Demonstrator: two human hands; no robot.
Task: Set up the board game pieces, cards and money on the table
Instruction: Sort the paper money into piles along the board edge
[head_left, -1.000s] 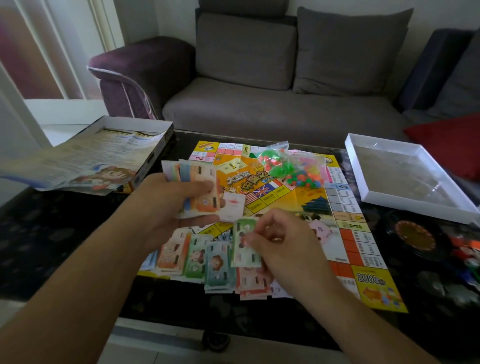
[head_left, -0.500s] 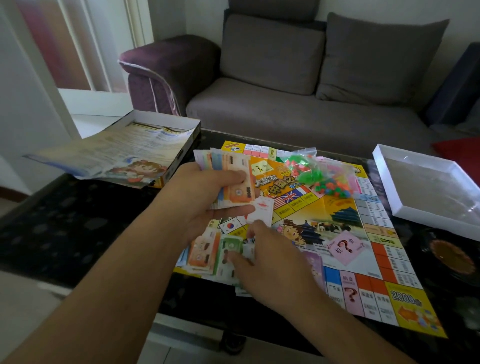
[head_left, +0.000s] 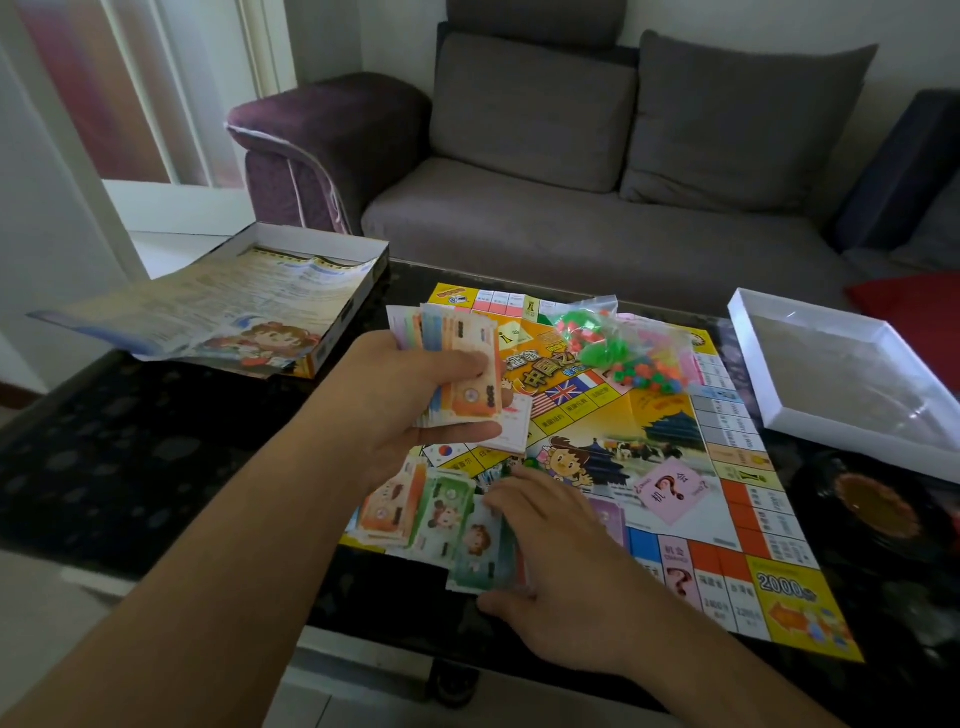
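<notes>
The left hand (head_left: 415, 410) grips a fanned wad of thin, slippery play money (head_left: 462, 364), best pinched mid-stack, while the right hand (head_left: 566, 566) rests relaxed on the sorted piles (head_left: 441, 519).

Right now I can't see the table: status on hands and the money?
Left hand gripping fanned banknotes. Right hand flat on sorted money piles at board's near edge. Bag of pieces unopened; nothing blocking.

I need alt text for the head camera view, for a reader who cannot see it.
A person's left hand holds a fan of play money above a colourful game board, while the right hand rests on sorted money piles at the board's near edge. A bag of plastic pieces lies on the board.
</notes>
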